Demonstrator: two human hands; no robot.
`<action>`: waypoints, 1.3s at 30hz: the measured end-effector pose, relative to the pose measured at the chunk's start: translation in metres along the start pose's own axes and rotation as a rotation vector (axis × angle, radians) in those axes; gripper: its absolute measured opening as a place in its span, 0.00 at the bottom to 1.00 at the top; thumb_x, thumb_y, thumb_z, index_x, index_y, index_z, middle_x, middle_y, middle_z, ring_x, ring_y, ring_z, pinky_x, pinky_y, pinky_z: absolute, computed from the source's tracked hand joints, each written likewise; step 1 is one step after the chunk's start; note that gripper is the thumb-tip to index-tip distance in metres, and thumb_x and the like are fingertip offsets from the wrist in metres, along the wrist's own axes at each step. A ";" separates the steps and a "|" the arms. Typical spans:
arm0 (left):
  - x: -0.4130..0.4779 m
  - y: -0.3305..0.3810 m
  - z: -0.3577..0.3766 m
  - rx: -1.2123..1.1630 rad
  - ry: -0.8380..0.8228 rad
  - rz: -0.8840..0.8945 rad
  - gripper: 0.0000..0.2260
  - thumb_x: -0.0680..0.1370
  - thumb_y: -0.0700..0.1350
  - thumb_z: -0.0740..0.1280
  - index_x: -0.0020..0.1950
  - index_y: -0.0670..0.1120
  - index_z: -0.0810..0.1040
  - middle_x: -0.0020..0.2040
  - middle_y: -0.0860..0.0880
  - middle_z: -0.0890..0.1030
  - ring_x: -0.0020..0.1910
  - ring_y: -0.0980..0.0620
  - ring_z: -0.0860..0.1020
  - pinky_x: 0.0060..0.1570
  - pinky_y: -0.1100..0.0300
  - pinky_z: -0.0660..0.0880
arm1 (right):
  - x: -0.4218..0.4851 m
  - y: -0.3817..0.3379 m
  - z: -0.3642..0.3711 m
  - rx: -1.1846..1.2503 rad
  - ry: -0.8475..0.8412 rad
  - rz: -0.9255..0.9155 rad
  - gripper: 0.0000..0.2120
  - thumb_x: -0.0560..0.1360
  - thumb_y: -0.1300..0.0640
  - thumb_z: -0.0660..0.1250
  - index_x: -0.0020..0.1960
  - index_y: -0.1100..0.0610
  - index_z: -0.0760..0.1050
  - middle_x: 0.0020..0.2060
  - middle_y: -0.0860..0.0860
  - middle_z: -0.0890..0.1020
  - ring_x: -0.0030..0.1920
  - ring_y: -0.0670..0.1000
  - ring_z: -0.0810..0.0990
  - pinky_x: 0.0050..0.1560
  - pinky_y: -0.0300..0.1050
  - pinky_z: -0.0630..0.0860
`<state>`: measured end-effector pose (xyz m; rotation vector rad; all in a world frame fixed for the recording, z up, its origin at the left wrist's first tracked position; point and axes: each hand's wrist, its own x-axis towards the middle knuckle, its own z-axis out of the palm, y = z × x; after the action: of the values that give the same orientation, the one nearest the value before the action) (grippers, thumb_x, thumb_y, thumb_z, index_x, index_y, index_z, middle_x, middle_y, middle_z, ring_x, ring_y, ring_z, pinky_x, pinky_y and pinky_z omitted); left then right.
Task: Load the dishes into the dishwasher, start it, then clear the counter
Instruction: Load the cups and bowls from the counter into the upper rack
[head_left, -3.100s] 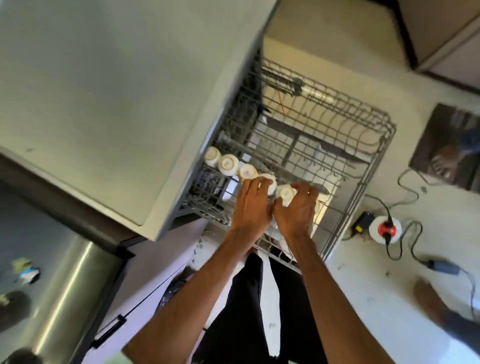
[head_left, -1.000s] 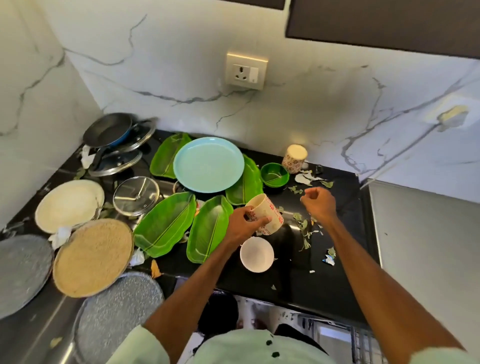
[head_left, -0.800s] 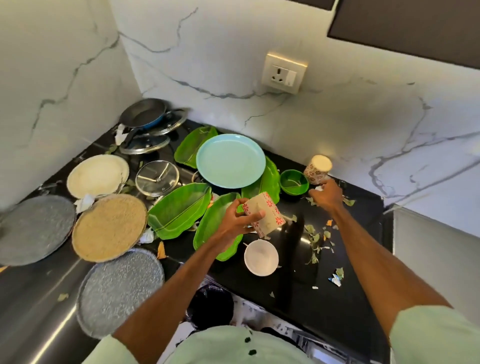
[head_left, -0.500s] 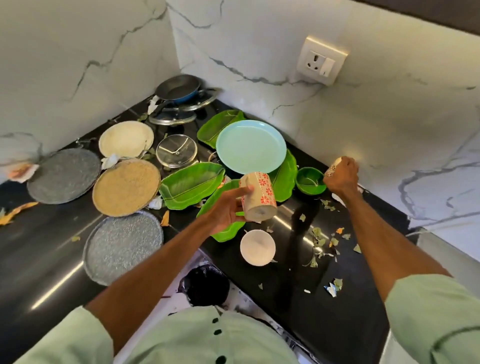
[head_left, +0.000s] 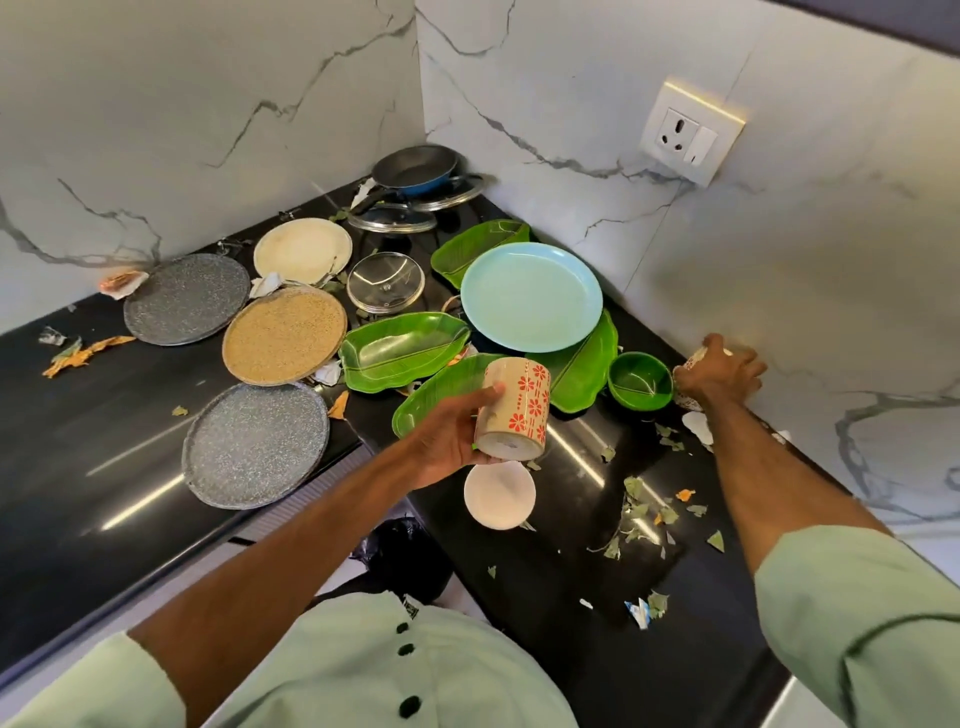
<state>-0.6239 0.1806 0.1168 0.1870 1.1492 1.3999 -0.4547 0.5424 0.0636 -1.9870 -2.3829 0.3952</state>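
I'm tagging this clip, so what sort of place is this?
Most likely a home kitchen: a black counter crowded with plates, a frying pan in the corner, and a wall socket on the marble-look wall.

The black worktop carried a grey plate near its front edge, with a tan plate and a cream plate behind it. Green leaf-shaped trays and a glass lid lay toward the back corner. A white bowl and leaf scraps lay by the front edge.
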 end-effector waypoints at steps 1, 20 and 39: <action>0.000 -0.001 0.004 -0.009 0.003 0.005 0.35 0.68 0.57 0.76 0.70 0.42 0.73 0.64 0.38 0.80 0.63 0.39 0.79 0.60 0.41 0.77 | -0.001 0.005 0.001 0.020 -0.005 0.019 0.27 0.72 0.49 0.75 0.67 0.49 0.69 0.67 0.65 0.65 0.65 0.67 0.65 0.63 0.58 0.67; -0.003 -0.009 0.045 0.353 -0.135 -0.225 0.27 0.70 0.46 0.74 0.67 0.40 0.74 0.60 0.38 0.82 0.58 0.39 0.81 0.60 0.38 0.77 | -0.186 0.068 0.018 0.965 0.283 0.401 0.39 0.60 0.49 0.85 0.65 0.51 0.70 0.64 0.55 0.76 0.63 0.55 0.76 0.60 0.53 0.78; -0.030 -0.058 0.053 0.717 -0.513 -0.402 0.24 0.71 0.46 0.77 0.64 0.49 0.75 0.57 0.40 0.83 0.55 0.37 0.83 0.46 0.49 0.81 | -0.470 0.073 0.029 1.267 0.540 0.990 0.44 0.57 0.44 0.86 0.66 0.55 0.72 0.58 0.51 0.80 0.53 0.50 0.82 0.44 0.47 0.84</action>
<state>-0.5408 0.1687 0.1175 0.7339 1.1226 0.4949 -0.2986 0.0935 0.0918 -1.8967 -0.3731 0.8804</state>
